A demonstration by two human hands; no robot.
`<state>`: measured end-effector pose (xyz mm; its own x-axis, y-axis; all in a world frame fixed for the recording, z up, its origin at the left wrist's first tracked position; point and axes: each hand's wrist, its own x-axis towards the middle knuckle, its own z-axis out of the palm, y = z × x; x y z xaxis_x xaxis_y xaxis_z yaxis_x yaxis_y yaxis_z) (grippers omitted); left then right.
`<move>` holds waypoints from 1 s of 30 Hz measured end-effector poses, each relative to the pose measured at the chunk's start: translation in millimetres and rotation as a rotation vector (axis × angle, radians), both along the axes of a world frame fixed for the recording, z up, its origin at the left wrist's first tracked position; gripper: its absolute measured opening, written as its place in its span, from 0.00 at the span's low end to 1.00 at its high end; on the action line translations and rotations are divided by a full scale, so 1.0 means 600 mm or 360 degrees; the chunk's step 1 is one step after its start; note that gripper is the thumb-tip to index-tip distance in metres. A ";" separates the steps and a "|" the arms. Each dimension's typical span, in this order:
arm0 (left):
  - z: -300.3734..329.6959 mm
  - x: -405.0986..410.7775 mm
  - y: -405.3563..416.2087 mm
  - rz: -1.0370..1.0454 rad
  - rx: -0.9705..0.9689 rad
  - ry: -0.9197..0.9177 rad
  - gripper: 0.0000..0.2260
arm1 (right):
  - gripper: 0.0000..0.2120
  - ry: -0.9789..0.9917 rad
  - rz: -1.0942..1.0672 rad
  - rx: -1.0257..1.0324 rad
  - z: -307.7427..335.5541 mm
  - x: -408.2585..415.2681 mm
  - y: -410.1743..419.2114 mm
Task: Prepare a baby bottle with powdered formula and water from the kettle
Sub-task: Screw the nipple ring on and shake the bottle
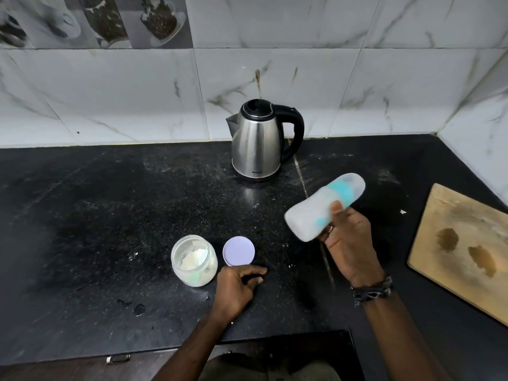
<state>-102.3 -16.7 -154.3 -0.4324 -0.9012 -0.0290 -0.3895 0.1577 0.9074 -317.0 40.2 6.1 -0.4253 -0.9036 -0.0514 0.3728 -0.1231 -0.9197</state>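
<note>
Gripping baby bottle [316, 213], right hand [349, 243] fingers

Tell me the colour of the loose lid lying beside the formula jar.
Pale lilac; the lid lies flat on the black counter, clearest in the head view.

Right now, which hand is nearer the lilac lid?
Left. The left hand rests just below the lilac lid; the right hand, holding the baby bottle, is off to its right.

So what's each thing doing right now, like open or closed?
Steel electric kettle: lid shut, upright.
Clear plastic formula jar: open, powder inside.
Round lilac lid: off, beside jar.
Capped baby bottle: tilted, gripped by right hand.
Left hand: resting on counter, empty.
</note>
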 end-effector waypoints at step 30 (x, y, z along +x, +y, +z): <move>0.001 0.003 0.000 -0.0002 -0.0003 0.0020 0.13 | 0.36 0.0364 0.0098 0.0059 0.005 0.012 0.002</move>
<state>-100.8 -16.6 -153.7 -0.4337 -0.9008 -0.0219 -0.3778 0.1598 0.9120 -309.8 41.6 9.1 -0.3736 -0.9276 0.0065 0.1600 -0.0714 -0.9845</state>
